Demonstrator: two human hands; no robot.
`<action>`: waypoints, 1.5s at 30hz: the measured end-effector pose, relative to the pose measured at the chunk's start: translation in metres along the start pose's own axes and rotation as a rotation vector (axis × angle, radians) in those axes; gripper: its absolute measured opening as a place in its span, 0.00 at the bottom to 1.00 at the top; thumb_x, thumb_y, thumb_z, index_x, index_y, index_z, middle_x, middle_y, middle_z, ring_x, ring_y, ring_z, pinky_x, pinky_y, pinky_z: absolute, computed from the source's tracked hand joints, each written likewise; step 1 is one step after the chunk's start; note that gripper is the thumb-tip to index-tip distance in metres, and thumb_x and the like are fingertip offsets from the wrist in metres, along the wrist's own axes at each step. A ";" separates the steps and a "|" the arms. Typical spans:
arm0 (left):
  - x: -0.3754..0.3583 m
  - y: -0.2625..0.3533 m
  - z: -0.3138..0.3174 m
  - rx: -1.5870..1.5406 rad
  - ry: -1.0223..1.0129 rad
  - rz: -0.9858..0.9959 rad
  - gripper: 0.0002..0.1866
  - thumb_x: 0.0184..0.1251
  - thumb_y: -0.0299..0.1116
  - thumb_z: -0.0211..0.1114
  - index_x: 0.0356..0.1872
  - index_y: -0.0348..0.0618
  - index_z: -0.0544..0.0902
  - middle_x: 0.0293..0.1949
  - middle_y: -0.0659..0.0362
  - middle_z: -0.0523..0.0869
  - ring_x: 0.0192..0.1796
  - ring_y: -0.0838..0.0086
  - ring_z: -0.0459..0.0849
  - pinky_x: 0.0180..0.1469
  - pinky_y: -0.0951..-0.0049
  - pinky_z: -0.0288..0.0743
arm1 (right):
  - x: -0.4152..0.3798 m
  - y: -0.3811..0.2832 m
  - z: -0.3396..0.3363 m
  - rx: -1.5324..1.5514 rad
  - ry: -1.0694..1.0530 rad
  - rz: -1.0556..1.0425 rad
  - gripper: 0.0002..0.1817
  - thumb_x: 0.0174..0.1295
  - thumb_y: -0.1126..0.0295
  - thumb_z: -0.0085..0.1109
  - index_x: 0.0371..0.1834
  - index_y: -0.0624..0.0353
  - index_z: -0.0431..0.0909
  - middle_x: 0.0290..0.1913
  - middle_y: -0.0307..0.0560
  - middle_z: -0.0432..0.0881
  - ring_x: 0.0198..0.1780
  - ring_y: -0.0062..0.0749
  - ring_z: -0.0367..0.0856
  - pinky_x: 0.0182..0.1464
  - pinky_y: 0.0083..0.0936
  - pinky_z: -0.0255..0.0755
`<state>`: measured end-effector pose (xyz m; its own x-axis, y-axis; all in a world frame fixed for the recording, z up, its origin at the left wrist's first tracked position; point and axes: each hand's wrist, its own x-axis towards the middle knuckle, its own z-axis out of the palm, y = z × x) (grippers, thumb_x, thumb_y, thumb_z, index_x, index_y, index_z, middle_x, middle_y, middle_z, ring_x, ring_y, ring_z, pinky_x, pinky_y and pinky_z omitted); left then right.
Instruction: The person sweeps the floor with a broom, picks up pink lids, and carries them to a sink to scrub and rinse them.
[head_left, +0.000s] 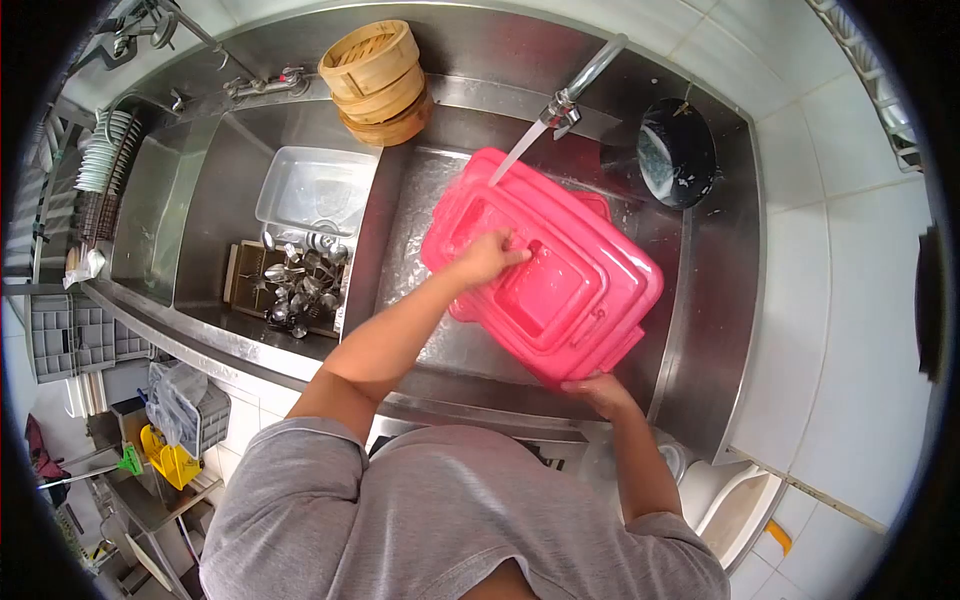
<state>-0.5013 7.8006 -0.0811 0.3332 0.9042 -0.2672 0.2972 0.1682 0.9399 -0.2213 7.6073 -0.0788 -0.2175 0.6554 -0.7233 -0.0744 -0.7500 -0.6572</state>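
A pink plastic lid (620, 280) lies tilted over the right sink basin, with recessed panels and a raised rim. My left hand (490, 258) is closed on the ridge between its recesses, the thumb showing. At the lid's near edge, my right hand (600, 393) grips the rim; the fingers underneath are hidden. Water runs from the faucet (562, 110) onto the lid's far left part and spreads over its surface. More pink plastic shows beneath the lid, partly covered by it.
Bamboo steamers (372, 85) are stacked behind the divider. The middle basin holds a clear plastic tub (312, 190) and a rack of metal spoons (300, 290). A black pan (677, 155) leans at the back right corner. Plates (108, 150) stand in a rack at far left.
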 end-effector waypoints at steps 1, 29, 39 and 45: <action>-0.003 -0.008 0.008 0.051 0.015 0.031 0.18 0.58 0.40 0.70 0.39 0.36 0.77 0.31 0.55 0.83 0.36 0.70 0.81 0.41 0.69 0.73 | 0.004 0.005 -0.011 -0.096 0.035 0.233 0.31 0.44 0.72 0.71 0.56 0.53 0.74 0.49 0.40 0.82 0.51 0.37 0.79 0.60 0.32 0.66; -0.082 0.008 -0.139 -1.230 -0.145 -0.563 0.29 0.70 0.51 0.49 0.64 0.41 0.66 0.56 0.50 0.78 0.57 0.60 0.78 0.57 0.55 0.75 | -0.012 -0.129 0.105 -1.488 0.306 -1.247 0.13 0.50 0.72 0.57 0.40 0.60 0.80 0.45 0.47 0.82 0.44 0.38 0.78 0.50 0.34 0.69; -0.025 -0.113 -0.093 -0.328 0.422 -0.357 0.21 0.56 0.30 0.70 0.50 0.33 0.78 0.43 0.54 0.85 0.45 0.68 0.83 0.48 0.71 0.75 | 0.178 -0.136 0.126 -0.225 0.031 -0.604 0.08 0.60 0.71 0.57 0.39 0.61 0.80 0.35 0.49 0.84 0.37 0.35 0.83 0.43 0.29 0.77; -0.002 -0.036 -0.082 0.680 1.142 0.107 0.25 0.60 0.33 0.67 0.56 0.31 0.73 0.49 0.47 0.81 0.54 0.63 0.79 0.57 0.67 0.70 | 0.229 -0.250 0.172 0.450 -0.016 -0.233 0.14 0.65 0.61 0.55 0.35 0.64 0.76 0.29 0.47 0.81 0.32 0.36 0.82 0.34 0.29 0.79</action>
<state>-0.5866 7.8251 -0.0972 -0.4496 0.7761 0.4422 0.8128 0.1501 0.5629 -0.4199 7.9295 -0.0434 -0.1597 0.8109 -0.5630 -0.5343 -0.5506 -0.6414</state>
